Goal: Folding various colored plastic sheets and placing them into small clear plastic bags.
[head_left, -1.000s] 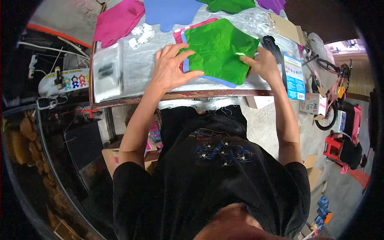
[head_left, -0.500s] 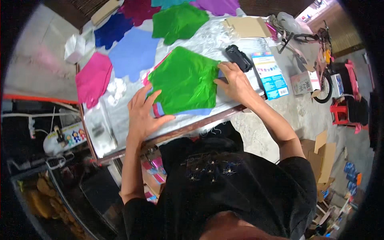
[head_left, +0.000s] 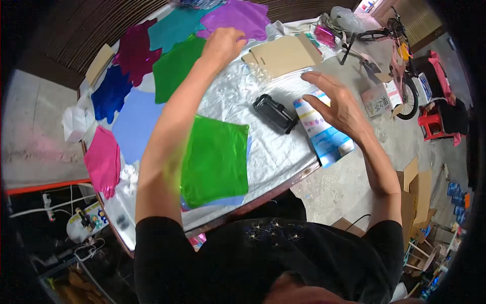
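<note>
A shiny green foil-like cutout (head_left: 217, 162) lies near the table's front edge, over a light-blue piece that shows along its rim. My left forearm crosses above it and hides its left part. My left hand (head_left: 220, 48) reaches to the far side, beside a purple cutout (head_left: 235, 20) and a second green cutout (head_left: 174, 68). Its thumb and fingers are bent but apart, with nothing seen in them. My right hand (head_left: 336, 104) hovers over a blue and white printed package (head_left: 326, 137), fingers spread and empty. A black case-like object (head_left: 275, 112) lies left of that package.
Teal (head_left: 179, 28), maroon (head_left: 136, 53), dark-blue (head_left: 111, 91), light-blue (head_left: 132, 121) and pink (head_left: 103, 159) cutouts spread along the table's far and left sides. Brown cardboard (head_left: 286, 54) and crumpled clear plastic (head_left: 248, 78) lie mid-table. Beyond the right edge stands a bicycle (head_left: 400, 66).
Both hands have left the front green cutout. My left hand has moved far forward to the back pieces, and my right has gone right, over the package. The view has shifted.
</note>
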Available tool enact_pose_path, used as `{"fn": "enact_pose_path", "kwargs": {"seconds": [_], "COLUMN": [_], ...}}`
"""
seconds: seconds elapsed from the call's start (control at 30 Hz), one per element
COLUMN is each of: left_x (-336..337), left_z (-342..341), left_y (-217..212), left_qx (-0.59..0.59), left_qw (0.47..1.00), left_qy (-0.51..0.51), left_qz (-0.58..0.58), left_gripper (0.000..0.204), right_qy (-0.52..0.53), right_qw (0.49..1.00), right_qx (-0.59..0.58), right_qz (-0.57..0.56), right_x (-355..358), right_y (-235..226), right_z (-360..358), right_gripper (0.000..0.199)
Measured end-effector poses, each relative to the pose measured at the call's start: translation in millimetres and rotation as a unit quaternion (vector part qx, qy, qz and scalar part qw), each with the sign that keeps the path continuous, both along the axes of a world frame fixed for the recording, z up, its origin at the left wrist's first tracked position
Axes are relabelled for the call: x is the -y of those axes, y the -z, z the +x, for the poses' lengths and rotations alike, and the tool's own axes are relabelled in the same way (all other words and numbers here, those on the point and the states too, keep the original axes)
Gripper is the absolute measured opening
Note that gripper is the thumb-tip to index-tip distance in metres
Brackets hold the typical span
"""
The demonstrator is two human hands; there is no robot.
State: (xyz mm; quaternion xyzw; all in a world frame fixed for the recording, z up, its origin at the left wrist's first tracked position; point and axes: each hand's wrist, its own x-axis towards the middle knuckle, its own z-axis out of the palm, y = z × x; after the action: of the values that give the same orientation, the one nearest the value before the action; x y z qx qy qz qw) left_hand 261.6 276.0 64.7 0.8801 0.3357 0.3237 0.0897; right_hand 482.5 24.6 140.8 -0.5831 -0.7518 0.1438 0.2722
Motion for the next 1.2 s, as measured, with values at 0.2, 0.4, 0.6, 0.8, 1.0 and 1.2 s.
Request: {"fn": "enact_pose_path", "kwargs": {"seconds": [0.2, 0.4, 0.6, 0.8, 1.0, 1.2], "left_x": [-59, -58, -67, -76, -70, -82], "left_z": [65, 70, 49, 51, 55, 47], "left_y": [39, 61, 50, 51, 54, 63], "left_qx": [-0.174, -0.127, 0.094, 0.087, 0.132, 0.227], "left_qw": [0.983, 0.989, 0.974, 0.962, 0.951, 0.901], "left_qy": [-0.052, -0.062, -0.129, -0.156, -0.130, -0.110], "left_qz": [0.030, 0.051, -0.161, -0.207, -0.246, -0.354], "left_gripper": [0.027, 0.023, 0.024, 0.032, 0.027, 0.023], "right_qy": [0.023, 0.012, -0.040, -0.050, -0.001, -0.016], "right_qw": [1.000, 0.999, 0.996, 0.976, 0.960, 0.904], "right_qx": [0.009, 0.034, 0.065, 0.163, 0.213, 0.296], "right_qz": [-0.015, -0.026, 0.042, 0.133, 0.180, 0.307], "right_x": [-10, -35, -113, -220, -271, -273], "right_y": [8, 25, 50, 84, 134, 133], "right_z": [45, 71, 67, 51, 52, 60], "right_gripper": [0.035, 0.038, 0.042, 0.049, 0.046, 0.035]}}
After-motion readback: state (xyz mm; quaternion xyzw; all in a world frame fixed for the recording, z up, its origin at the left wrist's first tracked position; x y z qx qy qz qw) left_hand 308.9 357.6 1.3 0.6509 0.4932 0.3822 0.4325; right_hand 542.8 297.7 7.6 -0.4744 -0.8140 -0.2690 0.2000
